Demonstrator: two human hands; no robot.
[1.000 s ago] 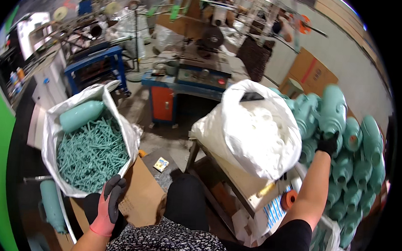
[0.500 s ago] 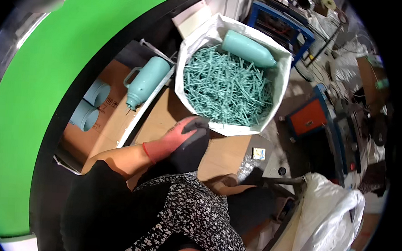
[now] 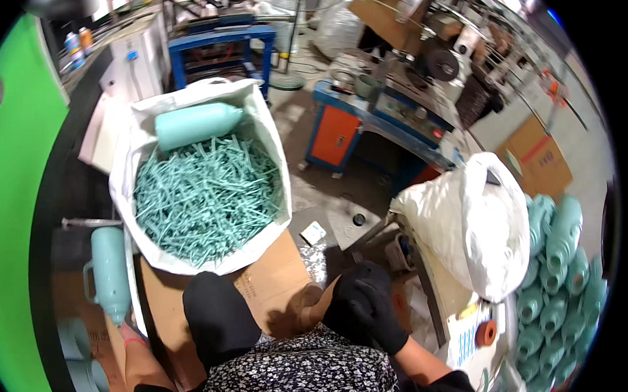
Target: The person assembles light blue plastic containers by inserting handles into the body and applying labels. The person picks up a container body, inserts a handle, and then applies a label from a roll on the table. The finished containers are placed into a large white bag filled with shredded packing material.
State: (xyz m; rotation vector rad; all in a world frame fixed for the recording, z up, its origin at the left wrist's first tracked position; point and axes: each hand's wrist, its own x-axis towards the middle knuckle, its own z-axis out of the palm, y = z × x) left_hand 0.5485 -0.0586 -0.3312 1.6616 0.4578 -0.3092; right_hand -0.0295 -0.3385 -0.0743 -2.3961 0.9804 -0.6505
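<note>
My left hand [image 3: 131,330], in a red and dark glove, is low at the left beside the narrow neck of a teal handled bottle [image 3: 110,274]. Its fingers are mostly hidden, so whether they grip the neck is unclear. The bottle lies with its neck toward me and its side handle on the left. My right hand [image 3: 371,307], in a black glove, rests on my right knee; its fingers blend into the dark cloth. Ahead stands a white sack [image 3: 281,173] full of thin teal plastic sprues [image 3: 204,201], with a teal bottle without a handle [image 3: 197,124] lying on top.
Flattened cardboard [image 3: 275,268] lies under the sack. Teal cylinders [image 3: 73,338] sit at lower left. On the right are a white bag [image 3: 469,225], an orange ring [image 3: 486,333] and a pile of teal bottles [image 3: 553,308]. A blue machine bench with an orange door [image 3: 335,135] stands beyond.
My view has swung right, bringing the right hand and bottle pile into sight. My left hand has left my left knee and reached down to the handled bottle's neck.
</note>
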